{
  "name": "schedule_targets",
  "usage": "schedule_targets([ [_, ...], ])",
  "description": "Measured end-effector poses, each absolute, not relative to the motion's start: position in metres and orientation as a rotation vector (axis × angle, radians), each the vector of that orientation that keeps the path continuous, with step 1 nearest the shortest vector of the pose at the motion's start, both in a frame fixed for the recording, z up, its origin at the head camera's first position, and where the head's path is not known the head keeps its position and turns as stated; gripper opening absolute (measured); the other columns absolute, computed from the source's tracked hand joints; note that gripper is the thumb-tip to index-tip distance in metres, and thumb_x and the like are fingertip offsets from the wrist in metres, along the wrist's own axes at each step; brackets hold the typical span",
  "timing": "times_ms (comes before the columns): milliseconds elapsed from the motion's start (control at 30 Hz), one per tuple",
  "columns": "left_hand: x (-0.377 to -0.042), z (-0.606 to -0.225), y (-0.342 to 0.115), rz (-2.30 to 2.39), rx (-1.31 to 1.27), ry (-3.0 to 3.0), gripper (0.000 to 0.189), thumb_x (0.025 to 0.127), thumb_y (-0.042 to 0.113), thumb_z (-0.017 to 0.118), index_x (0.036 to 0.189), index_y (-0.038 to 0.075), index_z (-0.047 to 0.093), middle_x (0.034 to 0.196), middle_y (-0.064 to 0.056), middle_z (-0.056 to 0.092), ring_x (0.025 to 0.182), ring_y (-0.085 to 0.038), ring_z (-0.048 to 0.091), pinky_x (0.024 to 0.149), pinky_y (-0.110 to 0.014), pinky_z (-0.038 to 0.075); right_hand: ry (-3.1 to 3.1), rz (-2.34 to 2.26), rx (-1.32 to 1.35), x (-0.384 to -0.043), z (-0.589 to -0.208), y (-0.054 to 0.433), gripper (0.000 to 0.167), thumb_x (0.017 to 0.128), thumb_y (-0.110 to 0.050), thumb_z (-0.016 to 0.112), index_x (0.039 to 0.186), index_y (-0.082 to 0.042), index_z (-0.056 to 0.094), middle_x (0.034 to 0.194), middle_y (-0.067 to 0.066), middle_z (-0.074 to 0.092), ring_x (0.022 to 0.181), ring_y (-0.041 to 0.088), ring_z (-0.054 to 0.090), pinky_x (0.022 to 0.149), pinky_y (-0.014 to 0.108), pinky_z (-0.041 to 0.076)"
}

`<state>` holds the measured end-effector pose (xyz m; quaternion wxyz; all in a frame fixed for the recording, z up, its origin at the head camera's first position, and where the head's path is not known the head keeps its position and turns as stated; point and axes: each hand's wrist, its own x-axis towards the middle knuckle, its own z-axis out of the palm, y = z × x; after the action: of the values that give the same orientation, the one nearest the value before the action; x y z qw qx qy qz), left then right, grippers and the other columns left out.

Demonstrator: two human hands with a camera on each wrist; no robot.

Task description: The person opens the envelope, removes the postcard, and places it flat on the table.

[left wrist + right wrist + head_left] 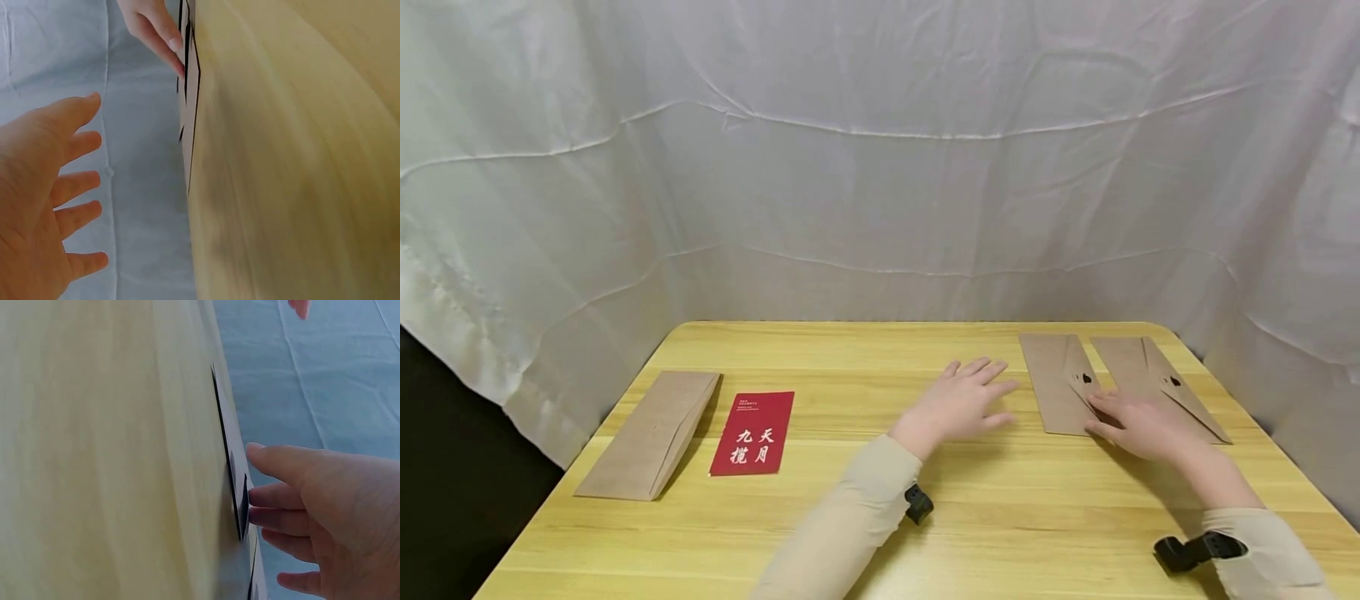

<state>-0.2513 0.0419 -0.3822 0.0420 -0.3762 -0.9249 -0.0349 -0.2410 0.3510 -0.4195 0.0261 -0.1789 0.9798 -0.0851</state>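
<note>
My left hand (958,402) hovers over the table left of a pair of brown paper envelopes, its fingers spread and holding nothing. In the left wrist view the same hand (40,194) shows straight, separated fingers. The right hand (1146,425) reaches over the pair, fingertips right at the flap edge of the nearer-to-middle envelope (1052,383). Its palm overlaps the lower part of the other envelope (1123,358). Both envelopes carry a round sticker with a dark mark. In the right wrist view the thumb and fingers of the right hand (337,512) stand apart beside the envelope (230,440).
On the left of the wooden table (850,358) lies a third brown envelope (643,437), its flap side slightly raised. Beside it is a red card (752,433) with white characters. White curtain (880,192) hangs behind the table. Black bands sit at both wrists.
</note>
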Motion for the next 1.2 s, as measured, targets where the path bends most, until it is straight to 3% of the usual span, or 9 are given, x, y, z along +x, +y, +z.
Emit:
schedule_targets([
  [300, -0.249, -0.392, 0.064, -0.054, -1.175, -2.98, 0.065, 0.092, 0.069, 0.039, 0.151, 0.043, 0.03, 0.164, 0.01, 0.019, 0.153, -0.016, 0.011, 0.121, -0.054, 0.018, 2.981, -0.228, -0.582, -0.238, -0.417, 0.342, 0.069, 0.094, -0.048, 0.057, 0.139, 0.004, 0.05, 0.142, 0.033, 0.045, 0.127, 0.053, 0.045, 0.099, 0.064, 0.041],
  [533, -0.242, -0.393, 0.074, 0.009, -1.22, -3.112, 0.078, 0.086, 0.076, 0.044, 0.153, 0.04, 0.025, 0.164, 0.011, 0.012, 0.154, -0.012, 0.003, 0.123, -0.053, 0.013, 2.949, -0.169, -0.572, -0.235, -0.416, 0.334, 0.073, 0.093, -0.053, 0.056, 0.14, 0.002, 0.049, 0.142, 0.033, 0.045, 0.126, 0.054, 0.046, 0.096, 0.066, 0.041],
  [967, -0.23, -0.396, 0.079, 0.055, -1.26, -3.28, 0.087, 0.082, 0.079, 0.048, 0.154, 0.041, 0.017, 0.163, 0.014, 0.014, 0.152, -0.006, 0.01, 0.123, -0.048, 0.016, 2.967, -0.077, -0.63, -0.222, -0.411, 0.307, 0.073, 0.091, -0.054, 0.058, 0.138, 0.001, 0.052, 0.144, 0.028, 0.047, 0.126, 0.048, 0.05, 0.101, 0.068, 0.037],
  [1200, -0.223, -0.395, 0.076, 0.009, -1.293, -3.298, 0.088, 0.081, 0.076, 0.053, 0.154, 0.038, 0.021, 0.163, 0.012, 0.016, 0.152, -0.007, 0.013, 0.124, -0.044, 0.016, 2.998, -0.021, -0.697, -0.218, -0.411, 0.299, 0.07, 0.09, -0.053, 0.059, 0.135, 0.001, 0.055, 0.139, 0.026, 0.053, 0.124, 0.044, 0.054, 0.101, 0.066, 0.038],
])
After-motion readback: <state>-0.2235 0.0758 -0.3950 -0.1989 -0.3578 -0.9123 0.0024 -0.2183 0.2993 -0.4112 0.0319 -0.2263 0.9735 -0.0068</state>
